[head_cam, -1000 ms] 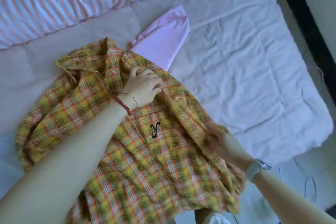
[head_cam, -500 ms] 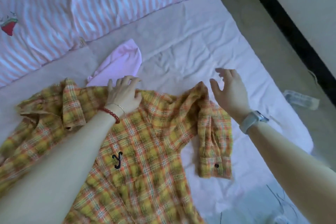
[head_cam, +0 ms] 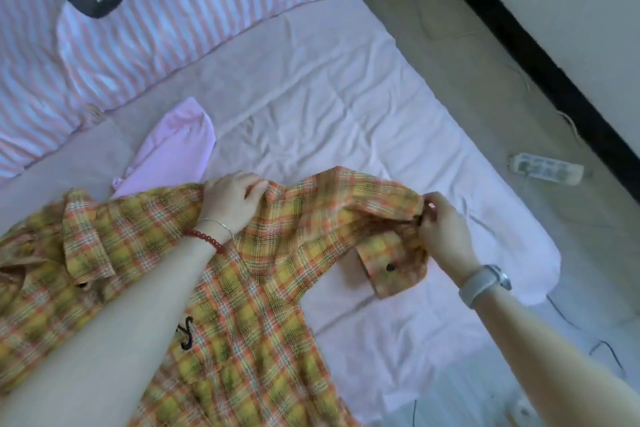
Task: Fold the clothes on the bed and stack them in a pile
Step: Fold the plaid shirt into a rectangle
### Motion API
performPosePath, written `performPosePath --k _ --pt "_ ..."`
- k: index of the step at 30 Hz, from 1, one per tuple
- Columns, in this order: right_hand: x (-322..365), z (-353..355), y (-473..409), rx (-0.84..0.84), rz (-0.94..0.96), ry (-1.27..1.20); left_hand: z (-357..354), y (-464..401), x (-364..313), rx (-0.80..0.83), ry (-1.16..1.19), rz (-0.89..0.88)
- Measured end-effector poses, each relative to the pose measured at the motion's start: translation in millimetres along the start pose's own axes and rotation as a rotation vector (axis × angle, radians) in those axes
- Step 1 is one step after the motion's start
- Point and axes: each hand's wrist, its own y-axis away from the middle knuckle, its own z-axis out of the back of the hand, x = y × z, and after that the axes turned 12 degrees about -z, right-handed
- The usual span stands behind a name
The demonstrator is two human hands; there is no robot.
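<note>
Fingers [head_cam: 427,206] of the right hand [head_cam: 445,232] pinch a fold of the plaid shirt [head_cam: 270,288] at its sleeve [head_cam: 377,204], whose buttoned cuff [head_cam: 391,267] droops just below them. Left hand [head_cam: 230,201] presses on the shirt near the collar, its fingers curled into the cloth; I cannot tell how much they grip. The shirt spreads over the bed [head_cam: 346,114], its lower part cut off by the frame and partly hidden under the left forearm. Beyond the left fingers, a pink garment [head_cam: 176,146] pokes out from under the shirt. Farther off lies a striped quilt [head_cam: 173,10]; right of the right hand, a power strip [head_cam: 545,170] sits on the floor.
</note>
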Motion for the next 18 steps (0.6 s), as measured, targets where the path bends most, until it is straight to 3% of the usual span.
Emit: performPosePath --k 2,6,8,10,12,14,16,18 --pt "8 33 -34 -0.092 0.021 0.061 0 0 2 -0.100 -0.071 0.004" --pt "28 58 -88 -0.305 0.152 0.366 -16 -18 -18 -0.129 -0.186 0.046" --pt "33 55 -97 -0.369 0.115 0.333 -22 -25 -29 -0.119 -0.205 0.129" --pt "27 45 -91 -0.392 0.078 0.184 -30 -29 -39 -0.113 -0.173 0.129" --pt "15 32 -77 -0.396 0.036 -0.056 -40 -32 -51 -0.060 -0.173 0.008" --pt "-4 17 -63 -0.361 -0.128 -0.308 -49 -37 -61 0.049 -0.198 -0.089" --pt "-18 4 -52 -0.175 -0.393 -0.573 -56 -44 -66 0.105 -0.198 -0.079" --pt "-18 0 -46 0.053 -0.639 -0.908 -58 -52 -66 0.049 -0.162 -0.102"
